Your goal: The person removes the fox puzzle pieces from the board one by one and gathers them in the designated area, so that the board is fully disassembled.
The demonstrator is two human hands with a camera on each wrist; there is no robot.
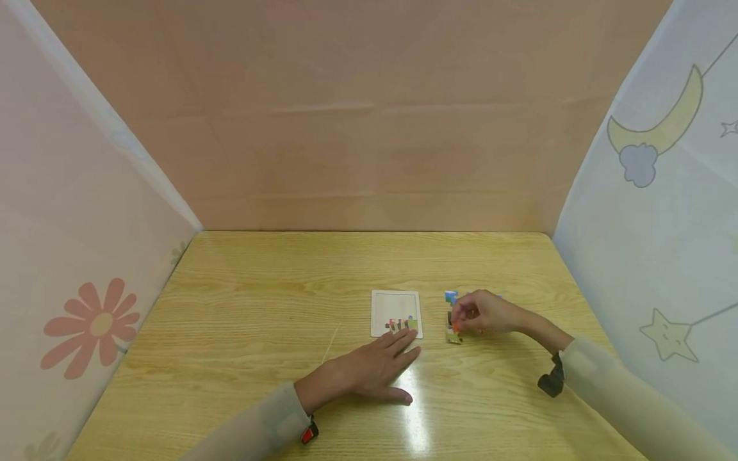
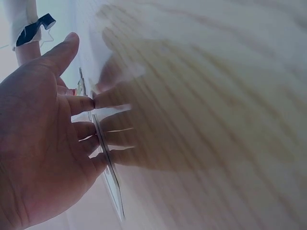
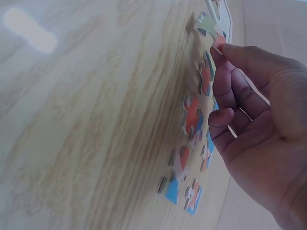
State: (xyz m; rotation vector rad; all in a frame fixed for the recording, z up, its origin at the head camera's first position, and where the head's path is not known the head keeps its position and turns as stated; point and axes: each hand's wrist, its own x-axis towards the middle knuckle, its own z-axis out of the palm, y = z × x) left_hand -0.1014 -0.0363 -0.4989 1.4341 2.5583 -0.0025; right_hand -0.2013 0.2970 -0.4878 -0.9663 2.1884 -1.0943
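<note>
A square, light wooden puzzle tray [image 1: 383, 307] lies on the table, with several joined jigsaw pieces [image 1: 398, 325] along its lower right side. My left hand [image 1: 371, 370] is spread flat, its fingertips at the tray's lower edge and over part of those pieces. To the right of the tray, my right hand [image 1: 487, 312] pinches a green and orange jigsaw piece [image 3: 207, 25] between thumb and forefinger. In the right wrist view this piece is tilted just above the tabletop. The right hand's other fingers are curled, holding nothing else.
Several loose jigsaw pieces with orange and blue parts [image 3: 192, 117] lie beside and under the right hand; a blue one [image 1: 450, 296] shows beyond it. The wooden table [image 1: 259, 294] meets a plain back cloth [image 1: 375, 160] and printed side cloths [image 1: 663, 256].
</note>
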